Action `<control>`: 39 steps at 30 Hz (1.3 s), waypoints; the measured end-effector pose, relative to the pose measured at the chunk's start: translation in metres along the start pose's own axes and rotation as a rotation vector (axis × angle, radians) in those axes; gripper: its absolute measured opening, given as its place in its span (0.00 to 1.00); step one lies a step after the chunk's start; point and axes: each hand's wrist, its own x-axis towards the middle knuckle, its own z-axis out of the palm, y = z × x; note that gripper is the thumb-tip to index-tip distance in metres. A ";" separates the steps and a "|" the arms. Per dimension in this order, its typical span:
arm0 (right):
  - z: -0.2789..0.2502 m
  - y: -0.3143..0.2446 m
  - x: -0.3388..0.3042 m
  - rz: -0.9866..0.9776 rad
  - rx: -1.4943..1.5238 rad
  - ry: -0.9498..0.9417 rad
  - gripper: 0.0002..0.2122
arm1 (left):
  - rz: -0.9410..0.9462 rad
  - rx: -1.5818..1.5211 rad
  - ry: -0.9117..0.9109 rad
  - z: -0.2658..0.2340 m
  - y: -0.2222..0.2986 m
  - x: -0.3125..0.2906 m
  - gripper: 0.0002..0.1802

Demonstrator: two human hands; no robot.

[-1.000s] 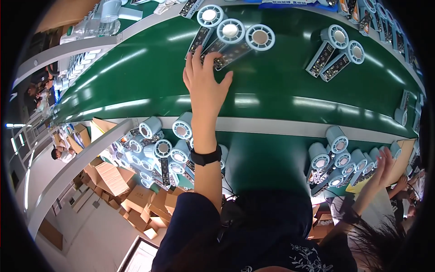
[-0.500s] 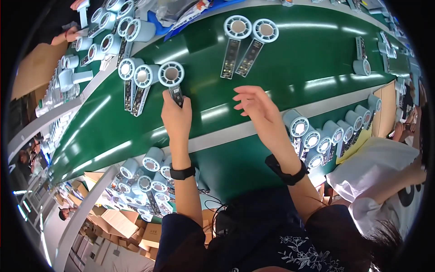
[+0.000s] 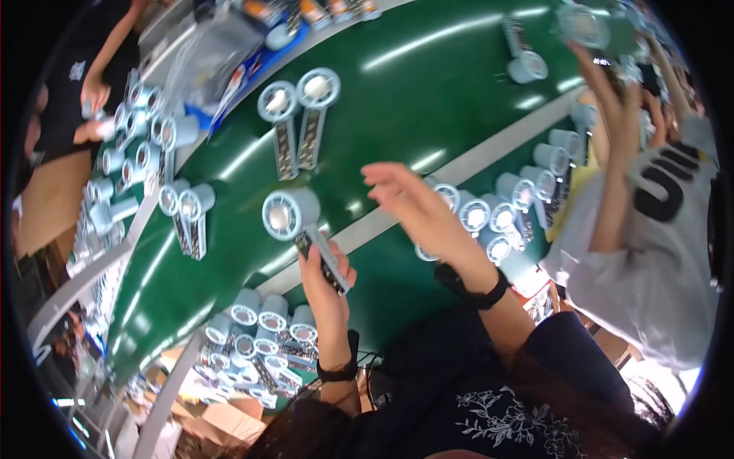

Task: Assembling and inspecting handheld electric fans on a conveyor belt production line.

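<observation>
My left hand (image 3: 327, 287) is closed around the handle of a pale blue device shaped like a hair dryer (image 3: 284, 214). Its round, ringed head faces up and away from me, and a dark circuit board shows along the open handle. To the right, my right hand (image 3: 409, 206) hovers apart from the device, fingers stretched out and slightly blurred, holding nothing. Beyond the held piece, two similar hair-dryer-shaped bodies (image 3: 298, 145) lie side by side on the green belt (image 3: 405, 99). Another pair (image 3: 191, 210) rests farther left.
Many like bodies cluster on the near-left surface (image 3: 264, 329), and a row stands at right (image 3: 527, 191). One lies at the far right of the belt (image 3: 527, 67). A person in a grey shirt (image 3: 650, 268) works on my right; another person's arm (image 3: 111, 57) shows at far left.
My left hand has brought the held device nearer to me, away from the pair at left. My right hand stays outstretched. The view has shifted, and the person at right now raises an arm.
</observation>
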 end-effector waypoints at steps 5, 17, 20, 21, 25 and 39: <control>-0.125 -0.035 0.030 -0.261 -0.378 0.408 0.18 | -0.023 0.056 -0.037 -0.007 -0.017 -0.031 0.18; -0.258 -0.013 0.139 0.112 -0.931 0.971 0.28 | -0.057 0.249 0.066 -0.005 -0.035 -0.058 0.17; -0.260 -0.015 0.135 0.052 -0.984 0.707 0.17 | -0.065 0.269 0.047 -0.007 -0.036 -0.052 0.17; -0.260 -0.015 0.133 -0.128 -1.112 0.610 0.16 | -0.071 0.278 0.054 -0.008 -0.037 -0.050 0.16; -0.231 -0.008 0.122 -0.554 -1.124 0.580 0.27 | -0.089 0.271 0.077 -0.019 -0.033 -0.049 0.15; -0.217 0.015 0.081 0.024 -0.319 0.333 0.19 | 0.024 0.136 0.022 -0.039 -0.033 -0.087 0.14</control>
